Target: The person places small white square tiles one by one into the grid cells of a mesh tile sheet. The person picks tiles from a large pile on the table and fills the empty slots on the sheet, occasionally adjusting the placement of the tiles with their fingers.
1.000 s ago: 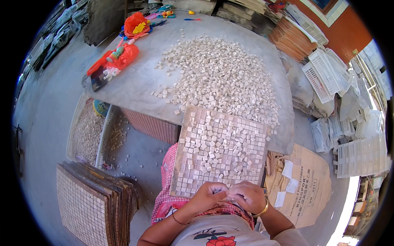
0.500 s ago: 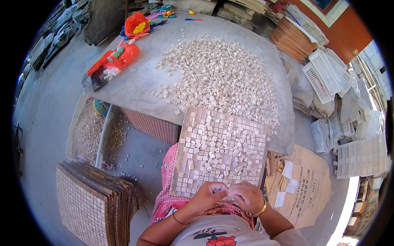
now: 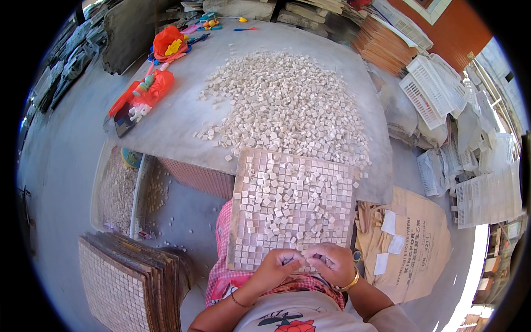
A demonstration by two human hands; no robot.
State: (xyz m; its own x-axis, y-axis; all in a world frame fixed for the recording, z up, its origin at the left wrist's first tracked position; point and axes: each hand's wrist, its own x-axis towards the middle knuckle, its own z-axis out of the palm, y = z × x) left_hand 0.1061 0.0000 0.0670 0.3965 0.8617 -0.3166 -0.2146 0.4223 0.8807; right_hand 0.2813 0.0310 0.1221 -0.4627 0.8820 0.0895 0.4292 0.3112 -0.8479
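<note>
On a concrete floor (image 3: 61, 177), a grey table (image 3: 177, 123) bears heaped stone cubes (image 3: 287, 99) beyond the left hand (image 3: 280, 264) and right hand (image 3: 336, 262), whose fingertips meet, any grip unclear. Just below them, the squarish mosaic tray (image 3: 241, 166) points tableward, long axis unclear.

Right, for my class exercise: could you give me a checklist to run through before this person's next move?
1. Left hand and right hand at the grid board's near edge: ok.
2. What either grip holds: cannot tell; the fingertips are too small and partly hidden.
3. Board completely filled: not ok; bare gaps show.
4. Loose cubes on the board all squared up: not ok; many lie askew.
5. Cube pile on the table, beyond the board: ok.
</note>
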